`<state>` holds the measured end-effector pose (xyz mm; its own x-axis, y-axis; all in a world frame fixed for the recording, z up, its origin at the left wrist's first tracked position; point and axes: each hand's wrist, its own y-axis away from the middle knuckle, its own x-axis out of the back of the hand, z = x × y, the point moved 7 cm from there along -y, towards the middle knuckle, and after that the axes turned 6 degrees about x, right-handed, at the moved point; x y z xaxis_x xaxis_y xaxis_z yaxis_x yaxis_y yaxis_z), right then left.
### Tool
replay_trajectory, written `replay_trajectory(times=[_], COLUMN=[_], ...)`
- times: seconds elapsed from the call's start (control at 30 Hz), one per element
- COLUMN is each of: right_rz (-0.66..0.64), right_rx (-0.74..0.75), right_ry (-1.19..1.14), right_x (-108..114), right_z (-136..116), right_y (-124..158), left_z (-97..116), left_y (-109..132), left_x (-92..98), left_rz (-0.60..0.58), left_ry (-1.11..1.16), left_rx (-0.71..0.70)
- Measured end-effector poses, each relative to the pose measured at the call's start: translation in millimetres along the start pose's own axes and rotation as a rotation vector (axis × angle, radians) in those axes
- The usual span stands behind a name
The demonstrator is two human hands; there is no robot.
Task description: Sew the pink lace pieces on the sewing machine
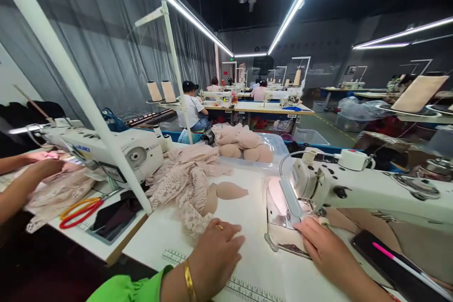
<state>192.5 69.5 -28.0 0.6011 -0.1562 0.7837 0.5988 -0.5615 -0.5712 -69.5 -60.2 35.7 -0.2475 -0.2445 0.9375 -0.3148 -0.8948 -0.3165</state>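
Note:
My left hand [216, 254] lies palm down on the white sewing table [247, 212], fingers loosely curled, holding nothing; it wears a ring and a gold bangle below a green sleeve. Just beyond it lies pink lace fabric [187, 184] with two beige bra cups [226, 192]. My right hand [320, 245] rests at the lit needle plate [283, 226] of my white sewing machine [354, 188], fingers pressed flat against the plate; nothing shows in them.
A clear bin [269, 151] behind holds more beige cups. To the left a co-worker's arms [24, 184] work lace at another white machine [113, 148]; orange-handled scissors [83, 210] lie there. A dark phone with a pink pen [399, 262] sits at right. Other workers sit further back.

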Motion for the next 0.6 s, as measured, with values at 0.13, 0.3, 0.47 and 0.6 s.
replay_trajectory(times=[0.13,0.3,0.47,0.6], right_rz=[-0.084,-0.134,-0.297,-0.048], right_rx=[0.016,-0.012,-0.260,-0.462], right_ry=[-0.021,-0.174,-0.912,-1.345], right_x=[-1,20,11,-3], right_z=[-3,-53,-141,-163], right_y=[-3,-22,-36,-48], left_z=[-56,-68,-48,-20], left_y=[40,44,13,-6], left_x=[31.8,55.8,51.9,11.7], left_rz=[0.168,0.211,0.137,-0.101], left_ry=[-0.104,0.256,0.938,1.436], left_rx=[0.240,0.314,0.545,0.709])
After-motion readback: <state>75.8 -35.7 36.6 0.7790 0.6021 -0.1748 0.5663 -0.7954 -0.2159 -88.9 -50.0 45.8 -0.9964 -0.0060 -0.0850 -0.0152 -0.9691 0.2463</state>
